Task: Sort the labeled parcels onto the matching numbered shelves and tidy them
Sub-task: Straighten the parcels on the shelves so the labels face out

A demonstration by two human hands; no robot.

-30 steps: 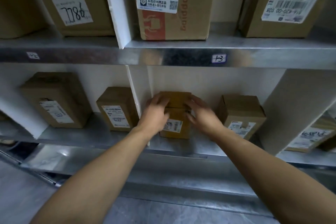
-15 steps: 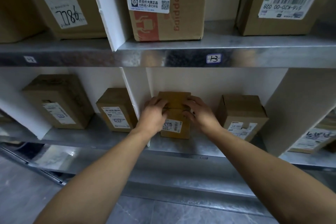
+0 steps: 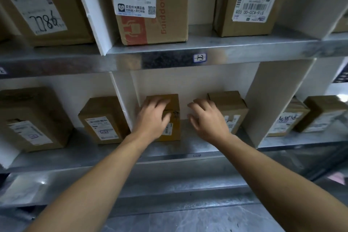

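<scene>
Parcel [image 3: 174, 126] is looking light, stiff, grippable by its sides; left hand [image 3: 152, 118] is pressing it flat-fingered, right hand [image 3: 209, 120] hovering, fingers apart.

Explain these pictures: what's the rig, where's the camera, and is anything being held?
No machine: a person's two bare hands, filmed by one wide-angle camera worn on the head, looking forward and down. Every picture is that view. Metal shelves hold labelled cardboard parcels; a tag reading 13 sits on the upper shelf's edge. On the lower shelf, the left hand lies over a small brown box; grip or mere press, I cannot tell. The right hand is open and empty beside it, in front of a second box.
</scene>
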